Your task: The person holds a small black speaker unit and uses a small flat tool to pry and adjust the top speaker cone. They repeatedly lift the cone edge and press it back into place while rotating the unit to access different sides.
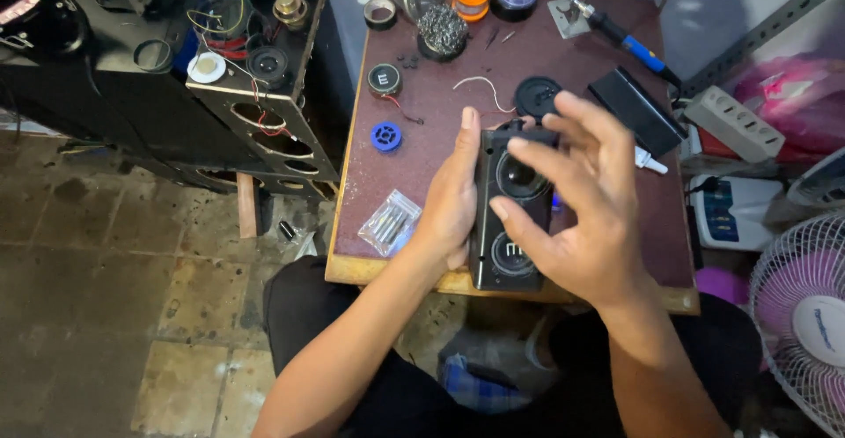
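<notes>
Cramped repair corner, with a small dark-red speckled table (440, 152) next to a big gutted black speaker cabinet (264, 130). Above the table's near edge sat a small black two-driver speaker box (510, 218). The left hand (453, 200) had its grip wrapped on the box's left side, and the right hand (576, 200) had fingers spread loosely over the front. Small blue plastic spool (385, 136) lay nearby.

Your right hand (576, 205) hides part of the small black speaker (510, 218). The fan (805, 315) is cut off at the right edge.
</notes>
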